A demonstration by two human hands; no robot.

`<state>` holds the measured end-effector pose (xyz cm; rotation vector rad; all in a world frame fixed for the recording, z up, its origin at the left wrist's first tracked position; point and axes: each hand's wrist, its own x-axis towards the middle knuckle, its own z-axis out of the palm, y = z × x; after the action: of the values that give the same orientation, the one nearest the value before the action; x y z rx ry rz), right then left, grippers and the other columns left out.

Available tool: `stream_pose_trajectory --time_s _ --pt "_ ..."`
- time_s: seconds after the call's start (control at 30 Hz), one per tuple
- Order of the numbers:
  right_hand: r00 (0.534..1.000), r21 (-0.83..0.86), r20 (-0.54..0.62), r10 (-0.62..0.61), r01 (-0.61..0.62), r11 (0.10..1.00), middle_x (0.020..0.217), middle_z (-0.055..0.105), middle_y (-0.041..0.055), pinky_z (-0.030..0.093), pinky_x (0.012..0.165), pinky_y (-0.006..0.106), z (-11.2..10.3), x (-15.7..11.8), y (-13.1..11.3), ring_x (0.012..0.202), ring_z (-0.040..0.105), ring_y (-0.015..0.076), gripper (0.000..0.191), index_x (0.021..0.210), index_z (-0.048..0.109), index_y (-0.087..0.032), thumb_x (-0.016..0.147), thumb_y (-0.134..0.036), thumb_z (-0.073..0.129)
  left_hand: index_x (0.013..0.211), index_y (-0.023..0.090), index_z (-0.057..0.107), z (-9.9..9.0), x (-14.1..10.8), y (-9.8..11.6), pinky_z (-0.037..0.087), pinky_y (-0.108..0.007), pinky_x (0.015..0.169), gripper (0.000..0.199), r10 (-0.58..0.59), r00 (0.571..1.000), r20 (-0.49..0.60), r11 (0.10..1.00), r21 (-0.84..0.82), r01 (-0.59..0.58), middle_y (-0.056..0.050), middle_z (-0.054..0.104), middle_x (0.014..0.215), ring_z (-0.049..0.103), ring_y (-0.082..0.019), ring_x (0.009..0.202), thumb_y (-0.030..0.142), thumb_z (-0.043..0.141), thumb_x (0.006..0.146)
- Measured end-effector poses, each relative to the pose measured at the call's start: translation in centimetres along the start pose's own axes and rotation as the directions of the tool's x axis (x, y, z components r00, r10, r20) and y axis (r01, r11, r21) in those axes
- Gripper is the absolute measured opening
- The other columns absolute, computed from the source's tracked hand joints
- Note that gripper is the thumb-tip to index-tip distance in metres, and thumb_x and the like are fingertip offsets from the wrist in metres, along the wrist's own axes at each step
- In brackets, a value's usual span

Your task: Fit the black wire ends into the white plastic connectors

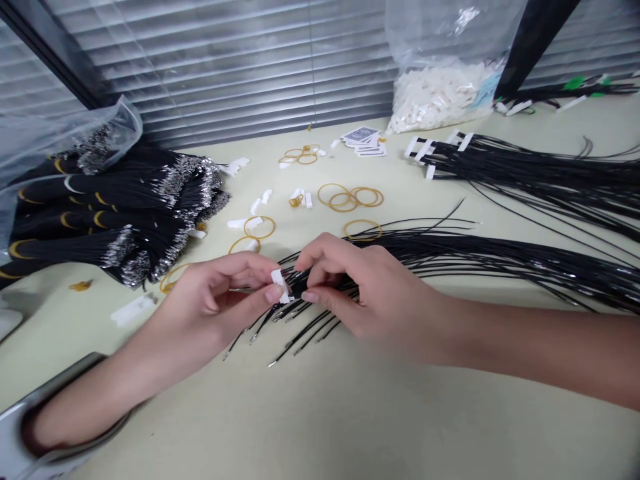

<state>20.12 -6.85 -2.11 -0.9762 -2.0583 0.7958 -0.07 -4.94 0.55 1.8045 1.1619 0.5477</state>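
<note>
Left hand and right hand close together over the table, fingertips almost meeting. Left thumb and fingers pinch a small white plastic connector, right fingers clamp the thin black insulated wires just beside it, and that loose bundle fans out to the right past the view edge, its silver-tipped ends splayed below the hands

Pale cream table top runs below the hands to the bottom of the view, far edge up against grey metal window blinds. Left forearm rests near a curved grey object at the lower left, too cut off to tell what it is

Clear plastic bag at the far side, full of small white connectors. Second clear plastic bag at the left, lying over thick black wire bundles with silver ends and yellow-tan rubber bands

Between hands and bags: loose tan rubber bands, scattered white connectors, a small stack of printed cards. Upper right, a black wire bundle with white connectors on its ends lies just beyond the loose wires, and a black post stands behind it
</note>
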Motion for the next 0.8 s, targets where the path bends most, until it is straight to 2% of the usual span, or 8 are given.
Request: stream_pose_trajectory --time_s 0.3,0.47,0.63,0.8 --pt "0.999 0.076 0.028 0.037 -0.039 0.996 0.072 0.058 -0.0067 0.035 0.060 0.013 -0.09 0.11 -0.19 0.062 0.048 0.0028 0.022 0.100 0.042 -0.017 0.082 -0.005 0.048 0.100 0.023 0.062 -0.14 -0.11 -0.34 0.039 -0.014 0.054 0.017 -0.031 0.998 0.059 0.998 -0.047 0.034 0.004 0.066 0.079 0.053 -0.007 0.068 0.030 0.059 0.085" --pt "0.996 0.125 0.048 0.082 -0.087 0.988 0.071 0.055 -0.0055 0.035 0.056 0.016 -0.24 0.17 -0.34 0.061 0.048 0.0053 0.020 0.095 0.042 -0.019 0.080 -0.008 0.051 0.095 0.021 0.064 -0.06 -0.11 -0.12 0.044 -0.014 0.061 0.013 -0.029 0.998 0.050 0.999 -0.044 0.031 0.002 0.067 0.081 0.057 -0.008 0.072 0.028 0.059 0.085" --pt "0.991 0.182 0.083 0.109 -0.123 0.976 0.071 0.052 -0.0049 0.035 0.055 0.015 -0.28 0.17 -0.39 0.061 0.046 0.0055 0.019 0.090 0.040 -0.019 0.078 -0.008 0.051 0.088 0.019 0.063 0.04 -0.01 0.03 0.045 -0.014 0.057 0.009 -0.012 0.999 0.031 0.998 -0.064 0.014 0.001 0.068 0.079 0.060 -0.009 0.067 0.023 0.064 0.079" --pt "0.993 0.184 0.075 0.095 -0.108 0.977 0.071 0.055 -0.0054 0.036 0.056 0.014 -0.30 0.22 -0.31 0.061 0.047 0.0047 0.020 0.091 0.040 -0.019 0.078 -0.008 0.052 0.088 0.021 0.063 0.03 -0.03 0.08 0.043 -0.011 0.058 0.006 -0.011 0.999 0.032 0.998 -0.069 0.013 0.004 0.067 0.078 0.059 -0.006 0.069 0.024 0.061 0.083"
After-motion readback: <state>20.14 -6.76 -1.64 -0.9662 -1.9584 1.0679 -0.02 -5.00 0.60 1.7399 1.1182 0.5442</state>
